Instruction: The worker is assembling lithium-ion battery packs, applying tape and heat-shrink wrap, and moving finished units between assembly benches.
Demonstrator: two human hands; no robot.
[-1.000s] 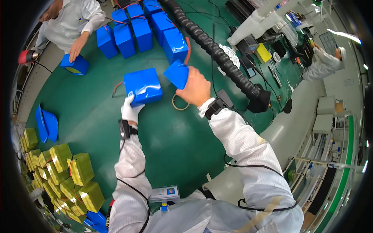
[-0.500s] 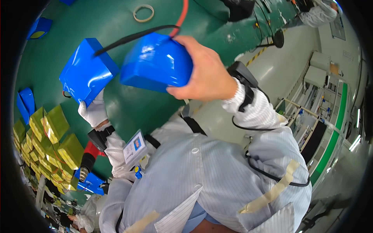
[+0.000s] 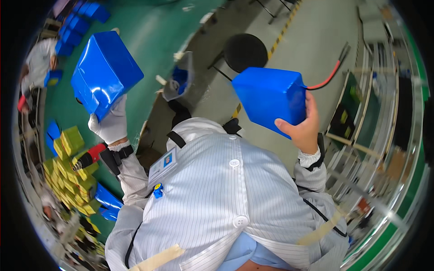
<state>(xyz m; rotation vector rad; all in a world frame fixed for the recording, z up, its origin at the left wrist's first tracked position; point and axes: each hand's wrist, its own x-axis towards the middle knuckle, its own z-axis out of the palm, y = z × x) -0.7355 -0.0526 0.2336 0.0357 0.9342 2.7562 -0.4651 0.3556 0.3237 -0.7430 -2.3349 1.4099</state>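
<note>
My left hand (image 3: 110, 122), in a white glove, grips a blue shrink-wrapped battery pack (image 3: 108, 67) by its lower end and holds it up above the green table. A similar blue battery pack (image 3: 269, 99), with a red and a black lead (image 3: 326, 82) sticking out of its upper right side, is in my bare right hand (image 3: 303, 126). The thumb of that hand lies on the near face and the fingers are behind the pack. This second pack is over the grey floor, well to the right of the table.
A red heat gun (image 3: 90, 156) lies by several stacked yellow-green packs (image 3: 72, 180) at the left. Blue wrap pieces (image 3: 107, 201) lie beside them. More blue packs (image 3: 74, 31) and a co-worker (image 3: 40, 61) are far left. A round black stool (image 3: 246, 52) stands ahead; shelving (image 3: 361, 108) is at right.
My body has turned right, away from the table. My right hand has carried its battery pack from over the table out to the right. The left hand still holds its pack.
</note>
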